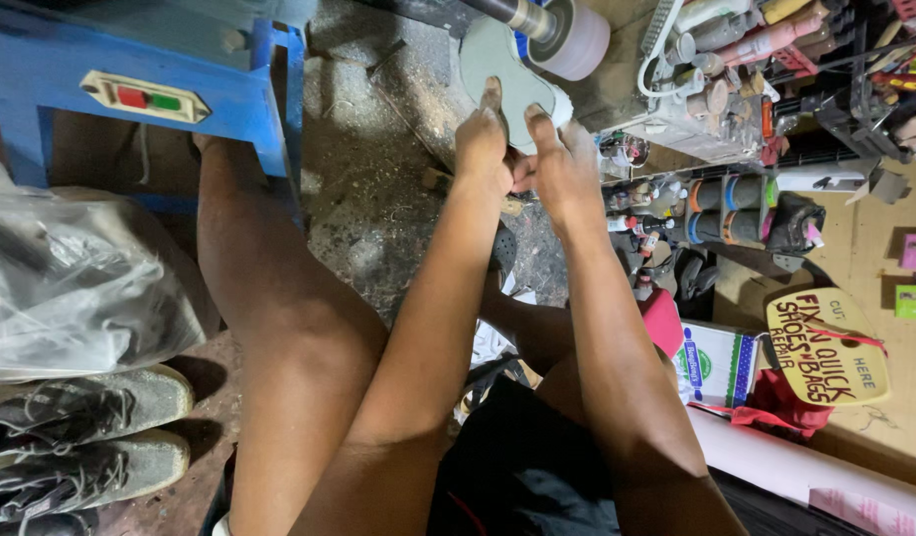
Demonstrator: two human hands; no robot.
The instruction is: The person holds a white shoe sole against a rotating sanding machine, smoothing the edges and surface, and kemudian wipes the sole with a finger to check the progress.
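Observation:
My left hand [484,144] and my right hand [560,164] together grip a flat grey-green shoe sole [497,65], fingers pressed on its surface. The sole is held up against a pale round grinding wheel [577,38] on a metal shaft at the top of the head view. Both arms stretch forward over my bare knees. The lower edge of the sole is hidden behind my hands.
A blue machine housing [130,89] with a red and green switch stands at the left. A clear plastic bag [61,278] and grey shoes [70,407] lie at lower left. Bottles, tape rolls and tools [736,199] crowd the right, beside a yellow sole-shaped sign [825,347] and a white roll [775,457].

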